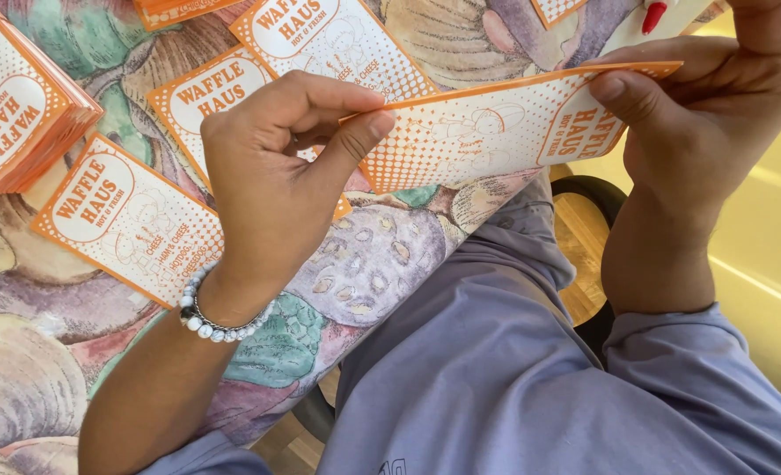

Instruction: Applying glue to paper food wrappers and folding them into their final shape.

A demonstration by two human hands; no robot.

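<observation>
Held sheet: a flat orange-and-white paper sleeve [496, 132], thin card-like paper with a dotted print and an orange border, oblong in shape.
Where it is: lifted off the tabletop [381, 264], just above its near edge and over the person's lap.
Long axis: runs left to right across the view, the right end a little higher; the top edge is tipped towards the camera, so the printed face looks down and towards the person.
Left hand [276, 185]: fingers pinched on the sleeve's left end, thumb over the front face.
Right hand [698, 97]: fingers clamped on the sleeve's right end, thumb pressed flat on the print.
Wrist: a bracelet [210, 321] of smooth round white and grey beads, left of the sleeve.
Tabletop: soft cloth cover with a shell and leaf pattern in muted pink, green and beige.
Left of the sleeve: loose flat sleeves [135, 220] lying face up, and beyond them a neat stack [21, 114] at the far left.
Below the sleeve: grey-blue cloth trousers [487, 369].
</observation>
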